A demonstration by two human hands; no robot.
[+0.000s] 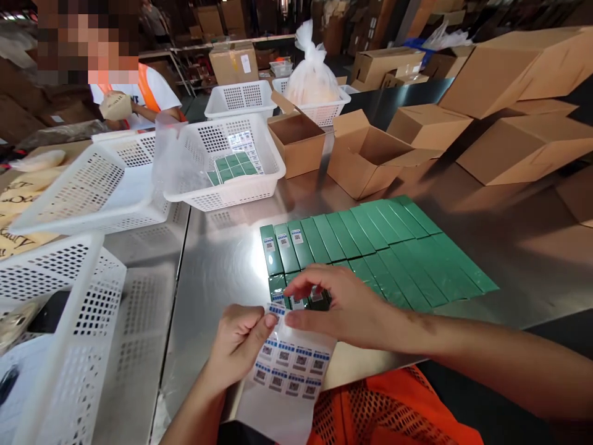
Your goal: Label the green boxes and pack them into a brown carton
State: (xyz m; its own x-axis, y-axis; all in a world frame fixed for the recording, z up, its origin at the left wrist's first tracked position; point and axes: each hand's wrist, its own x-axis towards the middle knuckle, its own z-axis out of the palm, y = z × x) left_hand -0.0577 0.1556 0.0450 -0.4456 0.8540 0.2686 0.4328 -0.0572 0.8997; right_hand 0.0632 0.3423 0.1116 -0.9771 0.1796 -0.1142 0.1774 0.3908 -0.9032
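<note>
Left grip (241,343) pinches the label sheet (287,377) at its upper left corner, thumb on top. Right grip (345,306) closes thumb and forefinger on the sheet's top edge, at one blue-and-white label; whether that label is lifted cannot be told. Sheet overhangs the near edge of the steel worktop (222,259). Green boxes (370,253) lie side by side in rows just beyond the sheet, some already labelled. Beyond the boxes stands a white basket (222,164) holding more green boxes; open cardboard cartons (365,154) sit right of it.
</note>
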